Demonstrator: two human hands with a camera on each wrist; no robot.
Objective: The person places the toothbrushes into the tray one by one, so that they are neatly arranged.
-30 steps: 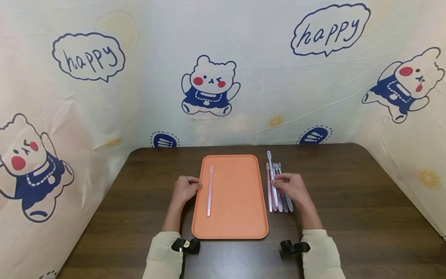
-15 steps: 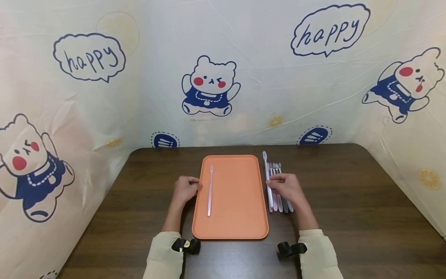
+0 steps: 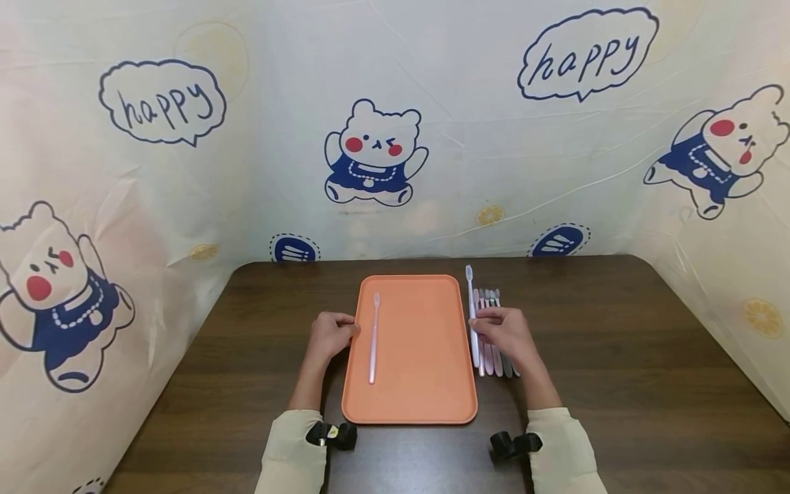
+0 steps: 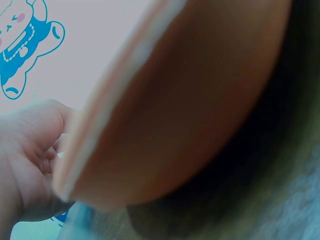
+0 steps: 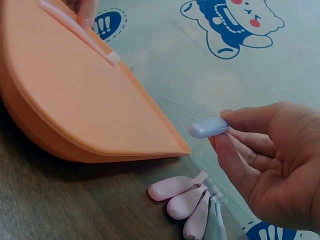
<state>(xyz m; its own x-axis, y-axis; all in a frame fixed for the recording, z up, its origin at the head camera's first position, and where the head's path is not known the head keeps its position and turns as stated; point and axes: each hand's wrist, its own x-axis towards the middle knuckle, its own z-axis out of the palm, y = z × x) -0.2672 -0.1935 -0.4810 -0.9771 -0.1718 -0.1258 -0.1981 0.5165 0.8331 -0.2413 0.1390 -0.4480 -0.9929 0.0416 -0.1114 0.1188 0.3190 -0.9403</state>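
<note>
My right hand (image 3: 506, 333) pinches a pale lavender toothbrush (image 3: 472, 309) between thumb and fingers, just right of the orange tray (image 3: 410, 405). In the right wrist view the rounded handle end of this lavender toothbrush (image 5: 207, 128) sticks out from the fingertips, above the table. Beneath and beside that hand lie several more toothbrushes (image 3: 498, 363) in a row, pink ones and grey ones. My left hand (image 3: 330, 337) grips the tray's left edge; the left wrist view shows curled fingers partly hidden behind the tray. One pink toothbrush (image 3: 373, 343) lies lengthwise on the tray's left side.
The dark wooden table (image 3: 617, 384) extends to both sides of the tray. A pale printed curtain (image 3: 469, 158) with bears and lettering hangs behind and along both sides of it. A black wrist strap (image 3: 517, 444) sits on the right sleeve.
My right hand has moved left with the lavender toothbrush, from above the row to beside the tray's right edge. The left hand has stayed at the tray.
</note>
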